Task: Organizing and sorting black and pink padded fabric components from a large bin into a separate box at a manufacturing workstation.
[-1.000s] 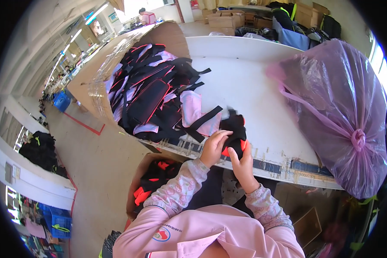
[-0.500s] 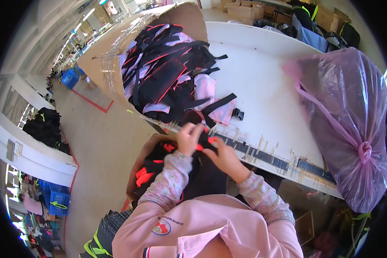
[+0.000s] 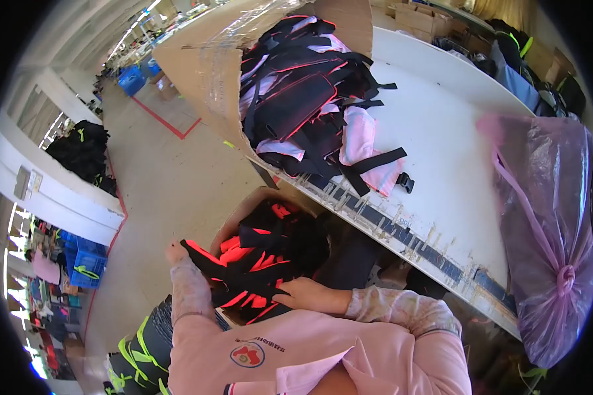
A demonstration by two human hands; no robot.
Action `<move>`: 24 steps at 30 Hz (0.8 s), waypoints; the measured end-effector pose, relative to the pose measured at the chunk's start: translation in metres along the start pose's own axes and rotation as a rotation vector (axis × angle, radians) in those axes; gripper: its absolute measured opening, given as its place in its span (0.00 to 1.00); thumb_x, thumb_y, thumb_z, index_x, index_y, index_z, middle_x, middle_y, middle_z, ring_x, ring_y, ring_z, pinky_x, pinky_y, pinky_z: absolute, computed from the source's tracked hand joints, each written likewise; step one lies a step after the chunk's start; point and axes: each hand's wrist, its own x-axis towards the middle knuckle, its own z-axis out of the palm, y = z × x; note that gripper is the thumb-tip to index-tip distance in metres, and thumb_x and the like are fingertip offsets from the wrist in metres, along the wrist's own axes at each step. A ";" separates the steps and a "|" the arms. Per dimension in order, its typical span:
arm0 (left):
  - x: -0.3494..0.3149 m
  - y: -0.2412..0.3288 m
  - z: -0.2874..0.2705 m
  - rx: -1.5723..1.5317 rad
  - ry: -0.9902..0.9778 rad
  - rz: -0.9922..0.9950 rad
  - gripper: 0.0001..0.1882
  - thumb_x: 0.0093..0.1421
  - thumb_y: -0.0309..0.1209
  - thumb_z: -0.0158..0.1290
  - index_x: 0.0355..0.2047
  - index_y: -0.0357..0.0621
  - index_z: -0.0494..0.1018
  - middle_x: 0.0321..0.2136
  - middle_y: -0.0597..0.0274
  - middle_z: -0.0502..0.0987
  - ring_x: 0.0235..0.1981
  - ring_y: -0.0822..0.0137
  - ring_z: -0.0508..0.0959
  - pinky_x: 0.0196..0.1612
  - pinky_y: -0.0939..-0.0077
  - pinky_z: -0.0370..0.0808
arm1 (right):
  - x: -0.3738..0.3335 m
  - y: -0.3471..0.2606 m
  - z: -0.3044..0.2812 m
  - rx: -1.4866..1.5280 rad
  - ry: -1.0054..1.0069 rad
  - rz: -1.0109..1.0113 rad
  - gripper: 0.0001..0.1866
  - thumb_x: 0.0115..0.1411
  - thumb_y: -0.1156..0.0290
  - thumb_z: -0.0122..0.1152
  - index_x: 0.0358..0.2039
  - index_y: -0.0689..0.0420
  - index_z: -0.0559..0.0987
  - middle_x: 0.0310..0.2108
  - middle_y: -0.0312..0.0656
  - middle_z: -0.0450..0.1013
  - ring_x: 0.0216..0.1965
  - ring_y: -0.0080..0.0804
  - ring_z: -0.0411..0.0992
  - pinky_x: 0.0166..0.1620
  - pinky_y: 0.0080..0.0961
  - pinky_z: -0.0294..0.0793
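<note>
Low in front of me stands an open cardboard box (image 3: 228, 228) full of black fabric pieces with bright red parts (image 3: 234, 250). Over its near side, a black-and-red fabric piece (image 3: 244, 280) stretches between my hands. My left hand (image 3: 176, 253) is closed at its upper left end, beyond the box's left side. My right hand (image 3: 310, 295) lies at its right end, fingers bent and closed on the dark cloth. The fingertips of both hands are partly hidden. Where this piece ends and those beneath begin is hard to make out.
On the white table (image 3: 435, 131), a tipped cardboard carton (image 3: 207, 72) spills black strapped pieces (image 3: 296, 105) with red edging and pale linings. A black buckle (image 3: 406, 182) lies beside them. A knotted pink plastic bag (image 3: 547, 230) stands at the table's right. Bundled dark goods (image 3: 145, 349) sit lower left.
Both hands have come down from the table edge toward me and to the box, the left also moving left. They have spread apart with the fabric piece between them. The view has shifted.
</note>
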 end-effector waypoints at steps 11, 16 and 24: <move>-0.134 0.194 -0.004 -0.589 -1.138 0.561 0.19 0.54 0.29 0.58 0.46 0.38 0.69 0.41 0.58 0.74 0.43 0.66 0.75 0.48 0.73 0.72 | 0.098 0.109 -0.230 0.841 0.617 0.403 0.58 0.45 0.40 0.65 0.64 0.51 0.40 0.59 0.56 0.52 0.56 0.55 0.57 0.51 0.56 0.62; -0.201 0.453 -0.036 -1.044 -0.578 1.313 0.12 0.51 0.24 0.56 0.37 0.38 0.71 0.40 0.55 0.72 0.45 0.62 0.72 0.50 0.70 0.67 | 0.146 0.196 -0.259 0.937 0.524 0.271 0.63 0.42 0.41 0.67 0.64 0.48 0.33 0.60 0.59 0.50 0.57 0.61 0.56 0.52 0.63 0.58; -0.038 0.628 0.009 0.140 0.127 0.852 0.47 0.40 0.49 0.65 0.59 0.59 0.55 0.60 0.49 0.55 0.62 0.49 0.52 0.61 0.50 0.50 | 0.193 0.128 -0.251 1.204 0.652 0.213 0.47 0.43 0.41 0.66 0.60 0.45 0.57 0.57 0.45 0.59 0.51 0.43 0.62 0.49 0.39 0.65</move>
